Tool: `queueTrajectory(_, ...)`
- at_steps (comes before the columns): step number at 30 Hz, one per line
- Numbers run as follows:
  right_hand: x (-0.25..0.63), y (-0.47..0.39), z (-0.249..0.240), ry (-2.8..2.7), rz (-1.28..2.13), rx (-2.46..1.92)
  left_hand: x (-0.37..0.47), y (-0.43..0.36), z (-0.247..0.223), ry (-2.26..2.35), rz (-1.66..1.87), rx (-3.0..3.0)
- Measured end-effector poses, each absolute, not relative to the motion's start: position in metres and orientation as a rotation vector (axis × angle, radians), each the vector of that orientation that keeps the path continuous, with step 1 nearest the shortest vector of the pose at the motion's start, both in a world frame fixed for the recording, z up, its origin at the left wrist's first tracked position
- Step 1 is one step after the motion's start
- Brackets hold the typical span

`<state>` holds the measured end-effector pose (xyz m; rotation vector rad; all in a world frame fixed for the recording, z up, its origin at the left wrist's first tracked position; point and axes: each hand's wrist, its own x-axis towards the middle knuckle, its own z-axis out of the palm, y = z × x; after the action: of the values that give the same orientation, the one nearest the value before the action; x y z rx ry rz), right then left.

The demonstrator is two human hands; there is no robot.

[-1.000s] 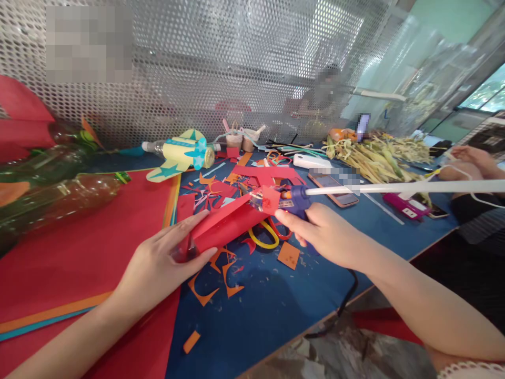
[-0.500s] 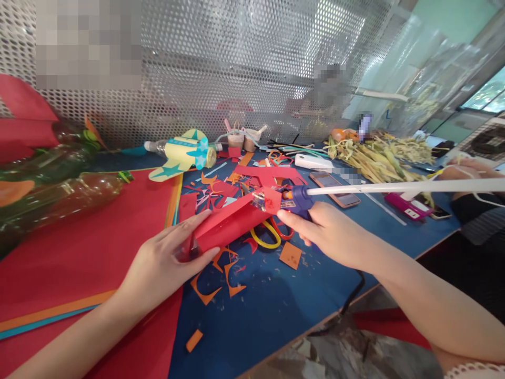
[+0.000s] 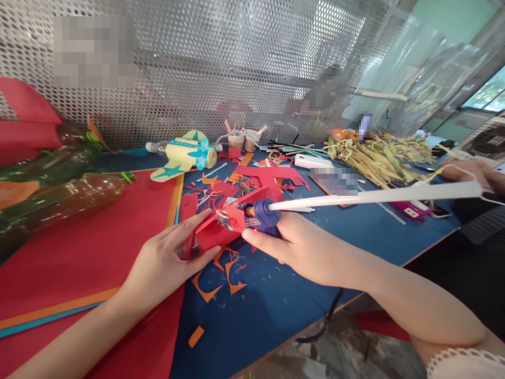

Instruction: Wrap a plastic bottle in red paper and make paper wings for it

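My left hand grips a clear plastic bottle around which a red sheet is wrapped. The sheet's upper edge stands away from the bottle. In my right hand is a blue hot glue gun, with a long white glue stick jutting from its back. The gun's nozzle end lies over the red sheet, close to my left fingers; whether its tip touches the sheet I cannot tell. Orange scraps lie below the bottle.
Large red sheets and green bottles are on the left. A yellow bottle rocket, red scraps and two cups sit farther back. Dried husks, a phone and another person's hand appear right.
My right hand has moved the glue gun left along the red sheet, closer to my left hand. The scissors handles are now out of sight. My left hand stays nearly still.
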<state>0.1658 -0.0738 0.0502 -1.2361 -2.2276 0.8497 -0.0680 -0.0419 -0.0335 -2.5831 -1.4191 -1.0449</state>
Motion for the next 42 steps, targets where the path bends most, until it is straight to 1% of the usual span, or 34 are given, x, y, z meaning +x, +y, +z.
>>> queueTrajectory(9,0.156,-0.078,0.05,-2.241,0.933,-1.207,-0.069,-0.041,-0.035,-1.273,-1.099,-2.595)
queueTrajectory(16,0.156,-0.08,0.051,-2.223,0.953,-1.151,-0.069,-0.042,-0.035,-1.339,-1.067,-2.636)
queueTrajectory(24,0.174,-0.077,0.04,-2.13,0.925,-1.379,-0.069,-0.042,-0.035,-1.438,-1.027,-2.643)
queueTrajectory(27,0.195,-0.077,0.041,-2.051,1.084,-1.393,-0.068,-0.042,-0.034,-1.459,-1.024,-2.623)
queueTrajectory(29,0.216,-0.08,0.046,-1.988,1.252,-1.268,-0.069,-0.041,-0.035,-1.46,-1.024,-2.589)
queueTrajectory(31,0.241,-0.083,0.051,-1.848,1.267,-1.129,-0.069,-0.04,-0.036,-1.452,-1.018,-2.574)
queueTrajectory(32,0.253,-0.083,0.052,-1.799,1.207,-1.089,-0.069,-0.039,-0.036,-1.45,-1.013,-2.575)
queueTrajectory(34,0.274,-0.083,0.052,-1.732,1.005,-1.144,-0.069,-0.038,-0.037,-1.453,-1.003,-2.576)
queueTrajectory(36,0.288,-0.078,0.046,-1.787,0.727,-1.341,-0.07,-0.038,-0.036,-1.47,-1.002,-2.574)
queueTrajectory(38,0.295,-0.069,0.035,-1.925,0.408,-1.61,-0.07,-0.038,-0.035,-1.494,-1.01,-2.57)
queueTrajectory(40,0.296,-0.059,0.02,-2.114,0.119,-1.772,-0.07,-0.037,-0.034,-1.516,-1.014,-2.569)
queueTrajectory(42,0.295,-0.048,0.006,-2.208,0.054,-1.789,-0.071,-0.037,-0.032,-1.539,-0.997,-2.568)
